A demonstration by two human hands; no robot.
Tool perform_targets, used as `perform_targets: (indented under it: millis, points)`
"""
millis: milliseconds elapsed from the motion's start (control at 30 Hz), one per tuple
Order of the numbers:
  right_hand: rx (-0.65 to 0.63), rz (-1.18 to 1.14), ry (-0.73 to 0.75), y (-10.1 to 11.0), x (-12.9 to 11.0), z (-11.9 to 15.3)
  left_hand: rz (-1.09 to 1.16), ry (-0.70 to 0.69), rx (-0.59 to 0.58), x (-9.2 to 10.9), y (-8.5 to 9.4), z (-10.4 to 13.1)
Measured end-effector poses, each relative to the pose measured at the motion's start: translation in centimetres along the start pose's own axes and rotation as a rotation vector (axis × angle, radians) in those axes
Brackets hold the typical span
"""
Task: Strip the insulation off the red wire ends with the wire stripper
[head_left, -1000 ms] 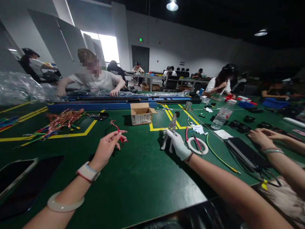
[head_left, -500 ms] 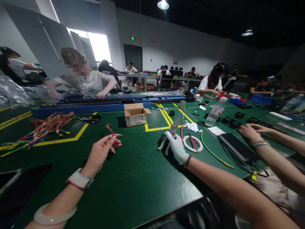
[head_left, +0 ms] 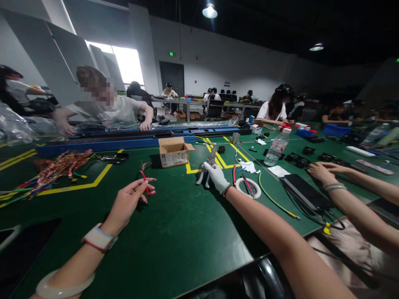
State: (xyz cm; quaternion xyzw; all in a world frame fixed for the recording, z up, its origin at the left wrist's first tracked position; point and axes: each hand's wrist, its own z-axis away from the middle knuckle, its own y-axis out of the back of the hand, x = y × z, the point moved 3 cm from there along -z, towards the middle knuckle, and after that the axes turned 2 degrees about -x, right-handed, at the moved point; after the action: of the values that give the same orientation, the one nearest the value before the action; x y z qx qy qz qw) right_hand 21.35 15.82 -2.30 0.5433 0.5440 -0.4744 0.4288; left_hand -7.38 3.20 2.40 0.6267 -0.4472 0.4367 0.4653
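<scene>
A short red wire [head_left: 145, 182] with frayed copper strands at its top is pinched between the thumb and fingers of my left hand [head_left: 127, 201], above the green table. My right hand [head_left: 217, 177], in a white glove, is closed on a pair of wire strippers [head_left: 212, 155], with their grey handles spread and their jaws pointing away from me. Just right of the glove lie a roll of white tape [head_left: 258, 191], a red wire piece [head_left: 234, 175] and a red-and-black tool too small to name. A small open cardboard box [head_left: 174, 158] stands beyond, between my hands.
Bare copper strands and coloured wires [head_left: 59, 168] lie in a heap at left. A green-yellow cable [head_left: 272, 201], a water bottle [head_left: 277, 146] and a black case [head_left: 307, 193] are at right, beside a co-worker's hands [head_left: 324, 172]. A long blue rail [head_left: 102, 143] spans the far side.
My right hand has moved left and slightly away from me with the wire strippers, closer to the cardboard box. My left hand still pinches the red wire. The view has turned slightly.
</scene>
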Motion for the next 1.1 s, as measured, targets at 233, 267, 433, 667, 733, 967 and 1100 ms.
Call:
perform_targets:
  millis: [233,267,433,667,733,967,1100]
  points:
    - [0.069,-0.105,0.081,-0.8,-1.6,-0.3,0.005,-0.011,0.001,0.5,-0.1,0.2]
    - [0.075,-0.121,0.085,-0.2,-1.8,-0.1,0.006,-0.014,-0.002,0.5,-0.2,0.2]
    - [0.171,-0.172,0.04,2.9,-1.6,1.2,0.019,-0.028,-0.016,0.2,-0.3,0.1]
    - [0.015,-0.188,-0.067,-0.4,0.1,0.9,0.025,-0.019,-0.045,0.0,-0.5,0.2]
    - [0.016,-0.182,-0.058,-1.3,-0.1,0.2,0.016,-0.019,-0.038,0.2,-0.4,0.2]
    - [0.173,-0.169,0.031,0.4,-0.9,0.2,0.003,-0.024,-0.042,0.0,-0.4,0.3]
    - [0.104,-0.163,-0.007,0.8,-0.9,1.6,0.0,-0.027,-0.051,0.1,-0.5,0.3]
